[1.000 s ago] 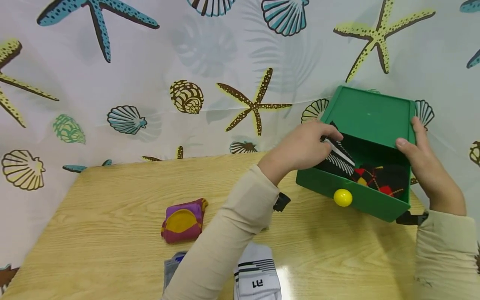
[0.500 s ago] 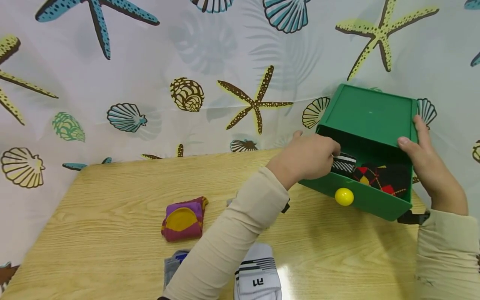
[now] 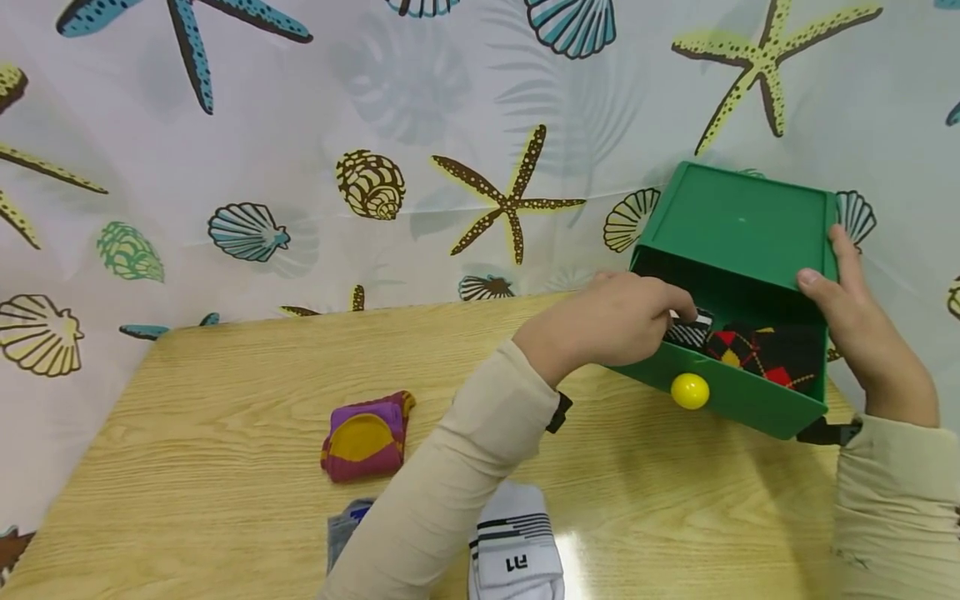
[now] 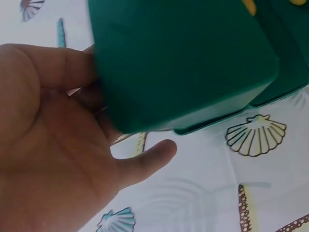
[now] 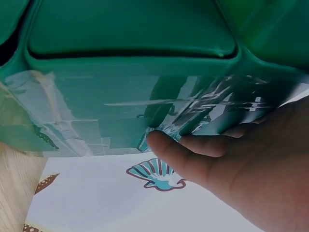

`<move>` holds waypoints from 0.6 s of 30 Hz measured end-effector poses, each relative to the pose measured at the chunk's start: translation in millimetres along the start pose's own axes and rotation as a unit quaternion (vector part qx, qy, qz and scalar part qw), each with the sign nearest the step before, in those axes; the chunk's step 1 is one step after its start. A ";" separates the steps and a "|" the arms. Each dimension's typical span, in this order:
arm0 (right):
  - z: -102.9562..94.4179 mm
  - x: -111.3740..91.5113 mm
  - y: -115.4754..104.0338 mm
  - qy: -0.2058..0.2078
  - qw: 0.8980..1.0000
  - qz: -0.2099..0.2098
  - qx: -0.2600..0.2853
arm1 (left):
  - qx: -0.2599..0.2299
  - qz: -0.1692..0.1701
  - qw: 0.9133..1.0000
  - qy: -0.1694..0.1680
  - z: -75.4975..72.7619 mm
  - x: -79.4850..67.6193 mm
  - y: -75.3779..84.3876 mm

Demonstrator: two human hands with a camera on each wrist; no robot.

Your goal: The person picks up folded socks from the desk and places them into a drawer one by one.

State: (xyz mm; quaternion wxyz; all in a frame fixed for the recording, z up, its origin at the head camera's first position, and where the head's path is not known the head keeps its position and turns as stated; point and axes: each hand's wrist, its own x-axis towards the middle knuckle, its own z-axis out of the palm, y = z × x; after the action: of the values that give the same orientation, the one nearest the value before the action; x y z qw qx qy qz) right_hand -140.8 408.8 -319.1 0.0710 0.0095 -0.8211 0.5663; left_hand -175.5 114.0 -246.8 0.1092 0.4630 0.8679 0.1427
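Observation:
A small green drawer box point(image 3: 738, 221) stands at the back right, its drawer point(image 3: 757, 408) pulled out and a yellow knob point(image 3: 689, 391) on the front. My left hand point(image 3: 600, 325) reaches over the drawer's left side, fingertips on a folded black-and-white striped sock point(image 3: 688, 332) inside. Beside that sock lies a black argyle sock point(image 3: 783, 358) with red and yellow diamonds. In the left wrist view the drawer wall hides part of the fingers. My right hand point(image 3: 877, 342) rests along the box's right side, thumb near its top front edge; the right wrist view shows fingers against the taped side.
On the wooden table point(image 3: 225, 433) lie a folded maroon, purple and mustard sock point(image 3: 363, 439), a grey sock point(image 3: 345, 529) partly behind the left sleeve, and a white sock point(image 3: 516, 550) with black stripes. A shell-patterned cloth point(image 3: 405, 92) hangs behind the table.
The striped sock, which my left hand held tilted at the drawer's left edge, now lies lower inside it. The left fingers have come down onto it. My right hand has stayed on the box.

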 end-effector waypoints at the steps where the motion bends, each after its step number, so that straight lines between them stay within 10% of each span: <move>1: 0.3 0.1 -0.7 -0.001 1.000 0.001 0.001 | -0.006 0.006 1.000 0.009 -1.2 -4.1 0.4; 10: 0.5 1.7 -2.5 -0.001 1.000 0.004 0.004 | -0.083 0.075 0.980 0.167 9.4 -43.9 21.3; 18: 3.5 -0.1 -3.0 0.000 1.000 0.006 -0.002 | -0.171 -0.085 0.966 0.171 50.0 -54.9 33.7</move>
State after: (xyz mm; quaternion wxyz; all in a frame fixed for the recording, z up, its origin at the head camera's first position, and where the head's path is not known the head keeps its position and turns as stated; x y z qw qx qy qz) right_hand -140.8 404.5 -317.5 0.0676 0.0049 -0.8223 0.5649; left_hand -103.3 93.4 -278.7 0.0482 0.3305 0.8724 0.3569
